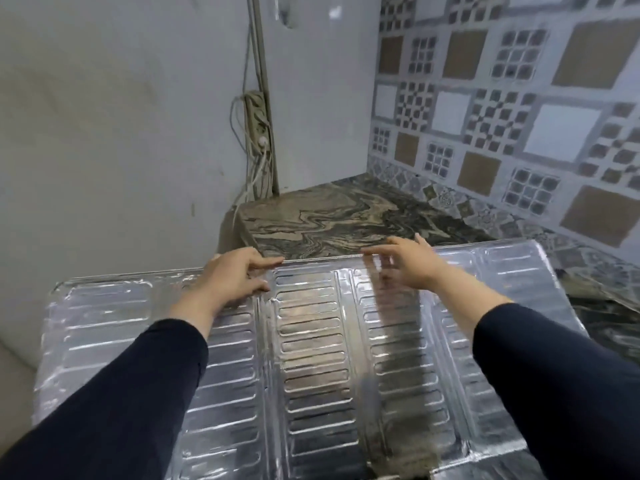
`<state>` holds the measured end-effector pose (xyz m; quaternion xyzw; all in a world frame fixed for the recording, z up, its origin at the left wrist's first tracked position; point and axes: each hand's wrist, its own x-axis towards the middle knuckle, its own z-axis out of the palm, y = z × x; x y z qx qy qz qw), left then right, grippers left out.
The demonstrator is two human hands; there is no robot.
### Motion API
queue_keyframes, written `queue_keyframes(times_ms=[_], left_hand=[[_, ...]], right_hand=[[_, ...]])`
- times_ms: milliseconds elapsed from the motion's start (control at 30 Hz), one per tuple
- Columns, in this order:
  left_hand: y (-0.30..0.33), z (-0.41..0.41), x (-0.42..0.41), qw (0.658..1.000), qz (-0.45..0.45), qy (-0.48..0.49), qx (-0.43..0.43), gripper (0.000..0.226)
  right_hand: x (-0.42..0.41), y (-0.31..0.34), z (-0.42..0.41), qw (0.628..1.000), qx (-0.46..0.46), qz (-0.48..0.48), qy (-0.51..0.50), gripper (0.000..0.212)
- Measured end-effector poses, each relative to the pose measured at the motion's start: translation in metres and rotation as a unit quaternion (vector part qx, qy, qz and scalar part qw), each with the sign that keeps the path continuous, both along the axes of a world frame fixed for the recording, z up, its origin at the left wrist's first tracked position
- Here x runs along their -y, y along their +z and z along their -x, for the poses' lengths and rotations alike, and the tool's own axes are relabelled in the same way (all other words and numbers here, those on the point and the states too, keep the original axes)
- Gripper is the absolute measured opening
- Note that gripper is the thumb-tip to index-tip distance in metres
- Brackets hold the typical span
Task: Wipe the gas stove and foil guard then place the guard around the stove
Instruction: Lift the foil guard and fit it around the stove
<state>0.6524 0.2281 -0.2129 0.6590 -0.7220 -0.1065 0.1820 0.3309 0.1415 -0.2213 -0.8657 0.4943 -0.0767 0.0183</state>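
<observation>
Both hands work the top edge of the foil guard (311, 341). On the left, the left hand (235, 275) grips that far edge, fingers curled over the rim and thumb pressed on the near face beside a vertical fold. On the right, the right hand (405, 263) is spread loosely open, fingers extended toward the left just above the same edge; motion blur makes it unclear whether the fingertips touch the foil, and it has hold of nothing that can be seen. Dark sleeves (121, 403) cover both forearms, which reach across the sheet from the bottom corners of the view.

Embossed rows of rounded bars cover the guard, and vertical creases divide it into panels. It spreads wide across the lower half of the view, tilted with its top edge away from the person, the outer panels bending slightly back at each side.

Beyond the guard's top edge lies the surface (329, 216), a stone slab with swirling brown and black veins, running into the corner. A patterned tile backsplash (502, 116) of brown, white and checkered squares rises along its right side. On the left stands a plain grey wall (104, 116), and near the corner a power strip (258, 119) hangs upright with white cables (254, 174) trailing down from it.
</observation>
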Motion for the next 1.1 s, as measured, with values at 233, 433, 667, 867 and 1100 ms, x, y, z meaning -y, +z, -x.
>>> queue_keyframes(times_ms=[233,433,667,867,1100], left_hand=[[0.021,-0.022,-0.025,0.999,0.023,0.006,0.036,0.053],[0.066,-0.014,-0.013,0.995,0.094,-0.013,0.021,0.051],[0.130,0.033,0.037,0.978,0.198,-0.056,-0.010,0.043],[0.183,0.131,0.080,0.949,0.296,-0.104,-0.031,0.036],[0.197,0.292,0.109,0.920,0.340,-0.171,-0.095,0.045]], right_hand=[[-0.015,0.025,0.011,0.996,-0.027,0.084,0.015,0.052],[-0.030,0.075,0.026,0.993,-0.028,0.110,-0.023,0.056],[-0.036,0.171,0.083,0.979,-0.025,0.182,-0.090,0.056],[-0.050,0.234,0.171,0.953,-0.016,0.251,-0.170,0.054],[-0.090,0.260,0.306,0.922,-0.040,0.270,-0.273,0.059]])
